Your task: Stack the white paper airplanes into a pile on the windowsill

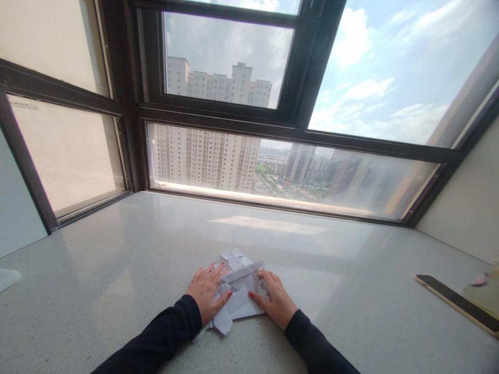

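Note:
White folded paper point(246, 300) lies in a loose, many-layered bundle on the pale speckled counter, between my two hands. A narrow folded strip runs slantwise across its top, and a small flap sticks out at the near left. My left hand point(206, 293) rests on the left side of the paper with its fingers spread. At the right edge, my right hand point(278, 300) grips the paper, its thumb on the near side and its fingers on the far side. The fingertips partly hide the paper's edges.
A phone point(460, 305) with a dark screen lies on the counter point(351, 291) to the right, beside a blurred yellowish item with a pink piece point(478, 280). At the left edge is part of a white object point(8, 278). Dark-framed windows point(218, 117) border the far side.

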Demonstrator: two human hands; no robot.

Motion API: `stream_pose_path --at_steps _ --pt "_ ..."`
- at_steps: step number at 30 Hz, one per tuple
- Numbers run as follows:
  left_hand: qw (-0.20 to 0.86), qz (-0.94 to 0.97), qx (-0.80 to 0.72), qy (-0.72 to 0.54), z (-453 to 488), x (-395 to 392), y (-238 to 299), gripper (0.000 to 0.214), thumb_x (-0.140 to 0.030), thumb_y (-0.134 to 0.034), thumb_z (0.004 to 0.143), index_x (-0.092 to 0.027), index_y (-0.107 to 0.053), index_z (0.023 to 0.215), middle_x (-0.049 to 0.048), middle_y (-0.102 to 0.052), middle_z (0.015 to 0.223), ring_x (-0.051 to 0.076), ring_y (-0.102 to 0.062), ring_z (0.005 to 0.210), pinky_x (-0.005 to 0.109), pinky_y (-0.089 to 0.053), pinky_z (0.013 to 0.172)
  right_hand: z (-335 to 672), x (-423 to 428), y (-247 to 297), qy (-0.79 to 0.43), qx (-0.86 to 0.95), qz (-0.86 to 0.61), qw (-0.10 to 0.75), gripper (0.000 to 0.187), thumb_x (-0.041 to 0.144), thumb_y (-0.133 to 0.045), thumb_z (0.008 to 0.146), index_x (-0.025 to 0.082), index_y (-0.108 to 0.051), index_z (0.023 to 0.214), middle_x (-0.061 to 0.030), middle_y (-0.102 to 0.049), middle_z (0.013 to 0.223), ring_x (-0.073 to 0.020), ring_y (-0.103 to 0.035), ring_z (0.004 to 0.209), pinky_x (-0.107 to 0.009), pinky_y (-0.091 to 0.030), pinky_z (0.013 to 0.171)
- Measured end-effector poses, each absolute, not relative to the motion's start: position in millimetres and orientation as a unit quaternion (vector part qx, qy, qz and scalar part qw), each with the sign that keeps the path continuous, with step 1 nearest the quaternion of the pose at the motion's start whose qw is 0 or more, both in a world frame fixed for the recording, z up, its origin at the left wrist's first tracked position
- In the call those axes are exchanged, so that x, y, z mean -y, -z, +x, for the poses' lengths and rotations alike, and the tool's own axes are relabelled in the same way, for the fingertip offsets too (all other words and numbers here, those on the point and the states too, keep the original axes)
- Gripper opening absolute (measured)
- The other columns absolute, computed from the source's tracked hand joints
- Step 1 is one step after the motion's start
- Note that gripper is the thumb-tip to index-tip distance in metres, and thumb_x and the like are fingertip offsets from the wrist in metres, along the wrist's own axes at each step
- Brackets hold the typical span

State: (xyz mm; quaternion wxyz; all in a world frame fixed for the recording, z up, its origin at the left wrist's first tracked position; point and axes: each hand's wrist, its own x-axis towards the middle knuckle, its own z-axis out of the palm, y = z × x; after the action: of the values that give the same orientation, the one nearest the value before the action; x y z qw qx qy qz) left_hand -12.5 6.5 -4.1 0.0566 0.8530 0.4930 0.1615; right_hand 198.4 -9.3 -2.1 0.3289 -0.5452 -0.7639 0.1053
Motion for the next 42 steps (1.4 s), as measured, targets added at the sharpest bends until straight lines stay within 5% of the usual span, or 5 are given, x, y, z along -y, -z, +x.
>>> stream_pose_path --at_steps 27,31,37,42 --pt "0.073 0.852 -0.487 -0.177 -13 -5 2 0.05 -0.05 -0.032 0.075 -0.024 -0.039 0.117 0.0047 -0.038 0.126 0.026 -0.029 0.116 0.047 -0.021 0.094 197 10 -1 -0.111 0.758 -0.544 0.342 0.029 0.032 -0.055 0.066 0.017 -0.052 0.091 -0.0091 -0.055 0.096 -0.022 -0.048 0.092 -0.035 -0.038 0.08" --pt "0.075 0.849 -0.487 -0.191 -13 -6 3 0.05 -0.048 -0.035 0.074 -0.022 -0.041 0.116 0.0054 -0.04 0.124 0.026 -0.03 0.115 0.047 -0.021 0.094 199 8 -5 -0.114 0.749 -0.543 0.362 0.017 0.032 -0.053 0.068 0.018 -0.053 0.079 -0.0072 -0.056 0.092 -0.0202 -0.05 0.089 -0.033 -0.039 0.079" --pt "0.099 0.843 -0.435 -0.3 -14 -14 7 0.057 -0.032 -0.047 0.066 -0.013 -0.034 0.119 0.0116 -0.042 0.121 0.025 -0.034 0.112 0.04 -0.028 0.094 201 6 -12 -0.136 0.721 -0.523 0.434 0.018 0.036 -0.046 0.073 0.019 -0.053 0.071 -0.0037 -0.059 0.076 -0.0174 -0.055 0.076 -0.03 -0.045 0.068" --pt "0.125 0.795 -0.392 -0.445 -15 -15 -2 0.053 -0.015 -0.04 0.068 -0.015 -0.027 0.119 0.011 -0.034 0.124 0.022 -0.035 0.112 0.037 -0.034 0.091 202 8 -16 -0.153 0.66 -0.546 0.492 0.025 0.041 -0.043 0.074 0.017 -0.052 0.072 -0.0038 -0.06 0.069 -0.0166 -0.056 0.067 -0.029 -0.045 0.063"
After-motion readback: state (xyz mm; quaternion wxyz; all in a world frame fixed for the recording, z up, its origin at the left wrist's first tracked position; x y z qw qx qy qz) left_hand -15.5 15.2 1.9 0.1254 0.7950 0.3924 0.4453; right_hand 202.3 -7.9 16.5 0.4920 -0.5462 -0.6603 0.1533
